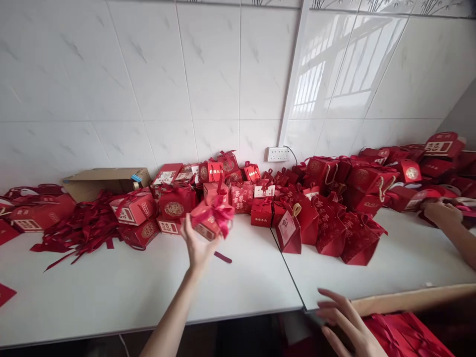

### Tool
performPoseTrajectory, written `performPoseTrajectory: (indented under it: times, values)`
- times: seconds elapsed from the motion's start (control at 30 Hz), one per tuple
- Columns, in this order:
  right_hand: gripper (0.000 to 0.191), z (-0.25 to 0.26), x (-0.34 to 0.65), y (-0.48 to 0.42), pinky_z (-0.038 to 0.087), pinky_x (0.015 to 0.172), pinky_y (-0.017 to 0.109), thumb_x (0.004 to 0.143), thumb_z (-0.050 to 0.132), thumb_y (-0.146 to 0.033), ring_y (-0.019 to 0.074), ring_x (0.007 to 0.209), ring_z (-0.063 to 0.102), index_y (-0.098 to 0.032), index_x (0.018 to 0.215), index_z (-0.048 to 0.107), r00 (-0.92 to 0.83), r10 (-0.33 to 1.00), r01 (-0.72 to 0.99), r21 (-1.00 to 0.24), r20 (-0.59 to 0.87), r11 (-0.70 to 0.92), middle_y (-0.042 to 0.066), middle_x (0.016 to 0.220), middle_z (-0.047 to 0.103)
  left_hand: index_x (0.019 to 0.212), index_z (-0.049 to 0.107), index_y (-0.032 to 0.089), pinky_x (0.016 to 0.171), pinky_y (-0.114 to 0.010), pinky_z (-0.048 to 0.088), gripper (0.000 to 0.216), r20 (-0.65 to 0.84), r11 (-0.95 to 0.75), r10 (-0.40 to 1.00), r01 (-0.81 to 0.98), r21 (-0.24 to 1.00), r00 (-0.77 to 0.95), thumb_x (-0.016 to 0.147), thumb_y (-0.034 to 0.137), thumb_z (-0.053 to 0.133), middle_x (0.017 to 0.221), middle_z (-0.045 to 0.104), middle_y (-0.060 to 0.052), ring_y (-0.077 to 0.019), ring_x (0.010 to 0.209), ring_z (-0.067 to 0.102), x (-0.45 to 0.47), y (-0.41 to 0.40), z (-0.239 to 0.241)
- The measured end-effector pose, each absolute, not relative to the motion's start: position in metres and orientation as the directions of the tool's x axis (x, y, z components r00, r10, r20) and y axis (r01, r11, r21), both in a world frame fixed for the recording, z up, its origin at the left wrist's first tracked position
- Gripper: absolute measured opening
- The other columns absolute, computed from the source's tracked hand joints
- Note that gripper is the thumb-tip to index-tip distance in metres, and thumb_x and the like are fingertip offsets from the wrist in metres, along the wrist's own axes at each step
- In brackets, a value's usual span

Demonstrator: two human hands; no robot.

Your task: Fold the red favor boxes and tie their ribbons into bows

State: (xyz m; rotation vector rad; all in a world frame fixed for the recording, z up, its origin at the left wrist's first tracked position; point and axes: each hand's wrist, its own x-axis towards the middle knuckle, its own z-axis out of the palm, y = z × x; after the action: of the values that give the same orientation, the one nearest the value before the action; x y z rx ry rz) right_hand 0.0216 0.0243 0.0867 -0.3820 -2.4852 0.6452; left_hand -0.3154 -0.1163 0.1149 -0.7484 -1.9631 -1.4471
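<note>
In my left hand (199, 248) is a small red gift box (208, 218) topped with a pink-red ribbon bow (222, 214); the fingers wrap its left and lower sides, and it is lifted above the white table (253, 277). A dark red strip of ribbon (223, 257) lies on the table just below it. My right hand (345, 322) is low at the front edge, fingers spread, with nothing in it. Beside that hand is a cardboard carton (409, 297) holding red boxes with bows (407, 334).
Red gift boxes crowd the back of the table, including triangular ones (359, 240) right of the middle. Loose ribbons (87, 225) pile at left before an open brown box (106, 181). Another person's hand (444, 215) works at far right. A power socket (278, 154) is on the wall.
</note>
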Motion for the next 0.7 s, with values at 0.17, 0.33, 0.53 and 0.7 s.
performPoseTrajectory:
  times: [0.17, 0.33, 0.53, 0.7]
  values:
    - [0.026, 0.111, -0.015, 0.026, 0.054, 0.079, 0.037, 0.09, 0.041, -0.041, 0.0211, 0.091, 0.061, -0.024, 0.104, 0.055, -0.768, 0.554, 0.163, -0.739, 0.32, 0.654, 0.012, 0.125, 0.047, 0.14, 0.013, 0.027, 0.091, -0.042, 0.048, 0.099, 0.508, -0.104, 0.659, 0.602, 0.792, -0.554, 0.062, 0.042, 0.072, 0.136, 0.033, -0.016, -0.0304, 0.121, 0.045, -0.245, -0.092, 0.083]
    - [0.037, 0.107, -0.034, 0.035, 0.051, 0.073, 0.037, 0.088, 0.036, -0.053, 0.0208, 0.087, 0.058, -0.022, 0.099, 0.051, -0.718, 0.686, 0.269, -0.862, 0.119, 0.431, 0.009, 0.105, 0.053, 0.135, 0.022, 0.024, 0.09, -0.044, 0.048, 0.096, 0.365, -0.091, 0.846, 0.569, 0.817, -0.389, 0.058, 0.041, 0.077, 0.128, 0.041, -0.016, -0.0312, 0.119, 0.047, -0.216, -0.074, 0.05]
    - [0.04, 0.102, -0.039, 0.029, 0.047, 0.063, 0.033, 0.081, 0.049, -0.056, 0.0177, 0.068, 0.054, -0.021, 0.1, 0.042, -0.694, 0.716, 0.351, -0.831, 0.079, 0.432, 0.001, 0.077, 0.053, 0.13, 0.028, 0.012, 0.093, -0.052, 0.041, 0.092, 0.471, 0.07, 0.684, 0.693, 0.717, -0.557, 0.06, 0.05, 0.072, 0.121, 0.044, -0.022, -0.0369, 0.117, 0.045, -0.182, -0.08, 0.042]
    - [0.037, 0.095, -0.04, 0.048, 0.041, 0.057, 0.028, 0.083, 0.044, -0.058, 0.0145, 0.063, 0.05, -0.021, 0.08, 0.042, -0.712, 0.697, 0.271, -0.883, 0.085, 0.384, -0.001, 0.069, 0.051, 0.08, 0.05, 0.019, 0.08, -0.042, 0.046, 0.031, 0.341, 0.047, 0.772, 0.583, 0.811, -0.536, 0.084, 0.046, 0.036, 0.081, 0.055, -0.007, -0.0234, 0.084, 0.055, -0.197, -0.089, 0.064]
